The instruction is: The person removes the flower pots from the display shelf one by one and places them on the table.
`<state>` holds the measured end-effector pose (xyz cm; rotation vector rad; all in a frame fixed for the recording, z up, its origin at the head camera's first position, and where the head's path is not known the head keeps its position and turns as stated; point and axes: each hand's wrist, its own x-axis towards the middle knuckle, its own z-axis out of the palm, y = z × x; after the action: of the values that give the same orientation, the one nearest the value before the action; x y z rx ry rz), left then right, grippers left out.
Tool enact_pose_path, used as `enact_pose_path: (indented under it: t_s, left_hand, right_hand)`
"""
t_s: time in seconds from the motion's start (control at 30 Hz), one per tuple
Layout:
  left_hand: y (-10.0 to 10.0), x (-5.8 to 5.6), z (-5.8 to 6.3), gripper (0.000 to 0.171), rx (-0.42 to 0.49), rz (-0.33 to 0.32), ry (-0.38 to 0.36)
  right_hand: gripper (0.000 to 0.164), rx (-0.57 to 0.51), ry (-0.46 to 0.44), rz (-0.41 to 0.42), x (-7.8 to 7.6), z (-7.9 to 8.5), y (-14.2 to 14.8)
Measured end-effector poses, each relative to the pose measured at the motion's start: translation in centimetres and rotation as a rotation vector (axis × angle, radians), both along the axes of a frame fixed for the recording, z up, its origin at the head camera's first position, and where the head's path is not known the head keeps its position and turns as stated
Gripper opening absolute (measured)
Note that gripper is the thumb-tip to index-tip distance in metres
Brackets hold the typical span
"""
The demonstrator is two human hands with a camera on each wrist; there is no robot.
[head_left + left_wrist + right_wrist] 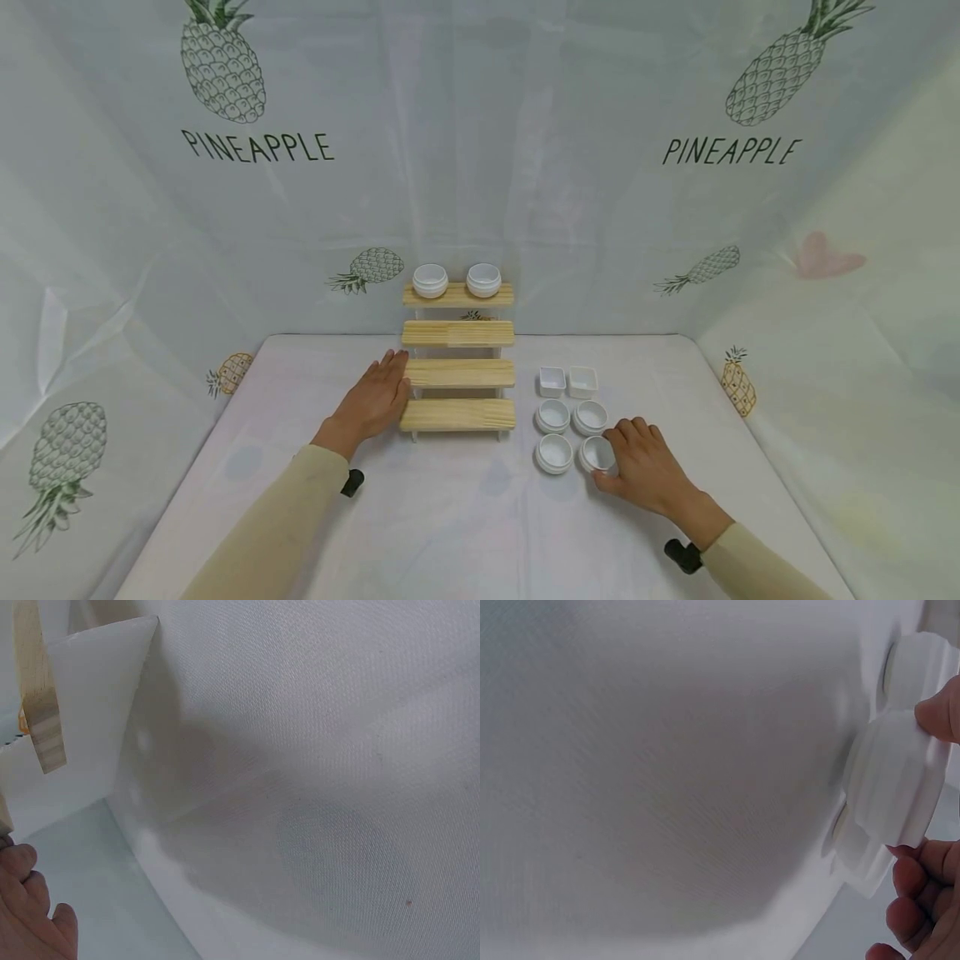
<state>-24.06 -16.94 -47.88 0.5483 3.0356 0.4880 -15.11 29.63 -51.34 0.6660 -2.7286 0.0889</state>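
My right hand (643, 467) pinches the rim of a small round white bowl (597, 454), the front right one of a cluster. In the right wrist view, the thumb is on one side of that bowl (891, 776) and the fingertips on the other. My left hand (375, 396) rests against the left side of a tiered wooden stand (457, 415), its fingers nearly straight along the plank ends. The left wrist view shows the fingertips of the left hand (30, 907) at a plank's edge. Two round white bowls (431, 282) sit on the top tier.
Beside the held bowl stand other round white bowls (554, 454). Behind them are two small square white dishes (552, 382). A white cloth covers the table (450, 517), and a pineapple-printed curtain (465, 167) hangs around its back and sides.
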Motion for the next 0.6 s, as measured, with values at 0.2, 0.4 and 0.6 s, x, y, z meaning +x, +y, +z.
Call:
enact_pose_path:
  t_s: [0.2,0.4,0.6]
  left_hand:
    - [-0.03,-0.05,-0.04,0.060,0.000,0.000,0.001]
    - [-0.05,-0.08,-0.29,0.060,0.003,-0.003,0.014]
    - [-0.12,-0.17,-0.59,0.060,0.012,-0.002,0.026]
  right_hand:
    - [0.055,0.010,0.013,0.005,-0.10,-0.28,-0.04]
    - [0.055,0.006,0.008,-0.005,-0.16,-0.52,0.03]
    - [0.056,0.010,-0.029,-0.023,-0.20,-0.63,0.19]
